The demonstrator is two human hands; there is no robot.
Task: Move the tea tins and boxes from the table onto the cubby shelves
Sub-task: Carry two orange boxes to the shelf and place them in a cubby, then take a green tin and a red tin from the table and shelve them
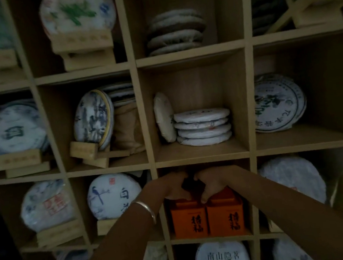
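Head view: left hand (pixel 172 187) curls over the top of the left tin (pixel 188 222); right hand (pixel 213 182) curls over the right tin (pixel 226 216). Both orange tins stand touching below the hands, filling the cubby (pixel 254 184); dark room above.

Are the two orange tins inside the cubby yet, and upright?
Yes, both. The orange tins stand upright, side by side, on the cubby floor, labels facing out.

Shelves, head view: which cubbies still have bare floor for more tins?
Most room: the cubby right of the leaning green-print cake. Some floor lies in front of the four stacked cakes. Crowded: the cubby with two orange tins, side by side across its width, both hands, left hand and right hand, on top.
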